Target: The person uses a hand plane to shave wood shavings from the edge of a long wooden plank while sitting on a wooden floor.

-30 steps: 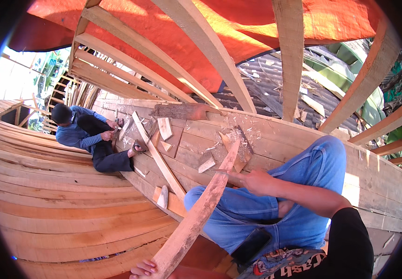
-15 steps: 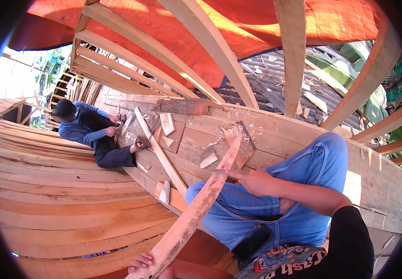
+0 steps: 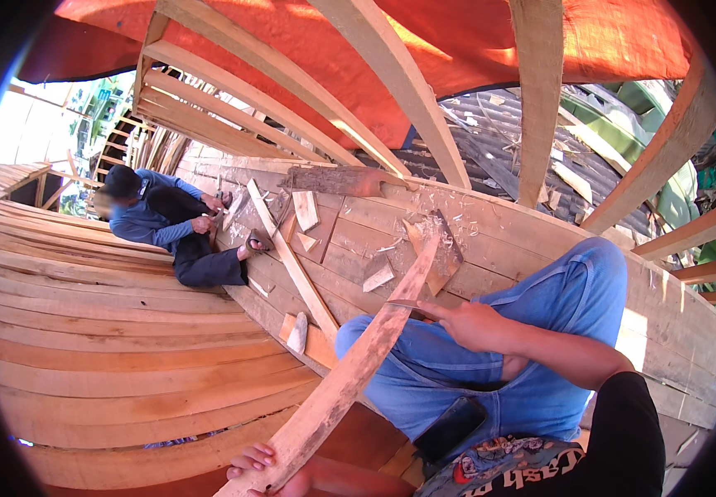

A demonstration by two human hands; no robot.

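The left hand [image 3: 260,472] is gripping the near end of a long board [image 3: 337,394] slanting up right; the right hand [image 3: 475,325] is holding a knife [image 3: 405,304] across it.

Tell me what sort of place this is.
Probably a woodworking site, perhaps boatbuilding: curved timber ribs line the planked floor, offcuts lie scattered, and the right hand holds a knife against a long board.

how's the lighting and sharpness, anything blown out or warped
Head view: the far-left background is blown out; head view: sunlit streaks cross the orange tarp; head view: planks at left look bowed, likely fisheye distortion; head view: a blurred patch sits at the co-worker's head; the held board looks fairly clear.
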